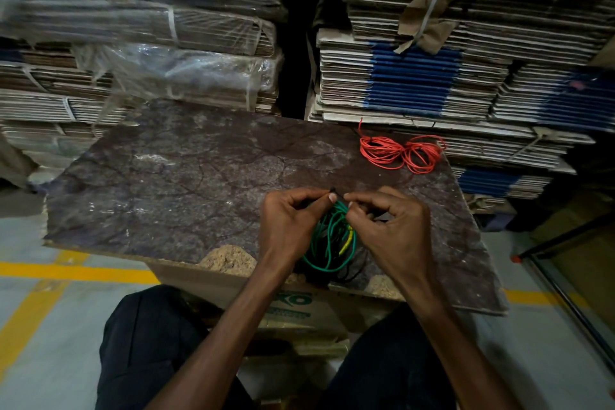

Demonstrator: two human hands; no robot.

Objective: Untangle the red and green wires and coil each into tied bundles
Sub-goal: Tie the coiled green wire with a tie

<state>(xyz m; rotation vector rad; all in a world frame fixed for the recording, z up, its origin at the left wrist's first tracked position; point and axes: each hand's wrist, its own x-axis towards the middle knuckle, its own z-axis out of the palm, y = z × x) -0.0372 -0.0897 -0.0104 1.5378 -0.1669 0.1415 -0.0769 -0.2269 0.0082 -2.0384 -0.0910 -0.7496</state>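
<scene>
Head view. Dark board [186, 176]: bare across left and centre; near edge chipped; cardboard stacks [432, 76] close behind its far edge. Red wire bundle [401, 153]: tied, upper right of board, at far edge, well apart from hands. Green wire coil [327, 243]: lower centre, overhanging near edge. Left hand [286, 223] and right hand [396, 230]: fingers curled, each pinching the coil's top, fingertips nearly meeting.

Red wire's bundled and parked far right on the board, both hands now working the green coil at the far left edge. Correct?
Not quite. The hands hold the green coil at the board's near edge, right of centre, not far left. The head view shows it. The red bundle is far right.
</scene>
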